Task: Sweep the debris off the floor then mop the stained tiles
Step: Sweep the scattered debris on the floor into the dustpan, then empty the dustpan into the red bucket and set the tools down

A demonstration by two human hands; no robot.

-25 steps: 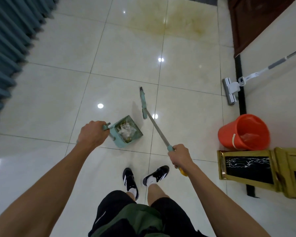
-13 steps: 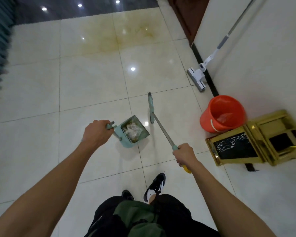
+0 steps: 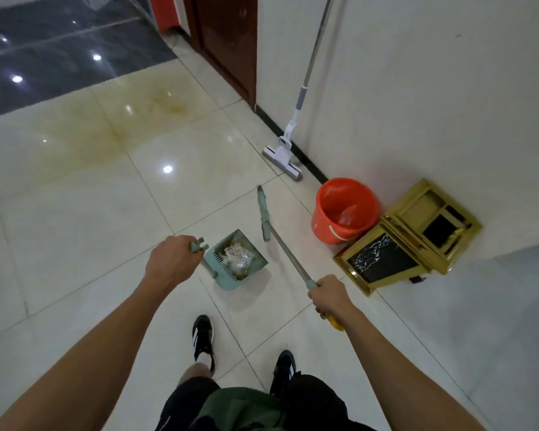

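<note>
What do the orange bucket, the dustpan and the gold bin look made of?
Orange bucket: likely plastic, a smooth, uniform, slightly glossy wall. Dustpan: matte teal plastic, judging by its moulded comb teeth. Gold bin: probably polished metal, with mirror-like brassy edges; its dark veined panel looks like marble or an imitation.

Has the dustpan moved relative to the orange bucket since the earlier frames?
Yes. The dustpan, carried in the left hand, now sits closer to the orange bucket and gold bin by the wall than a second ago.
</note>
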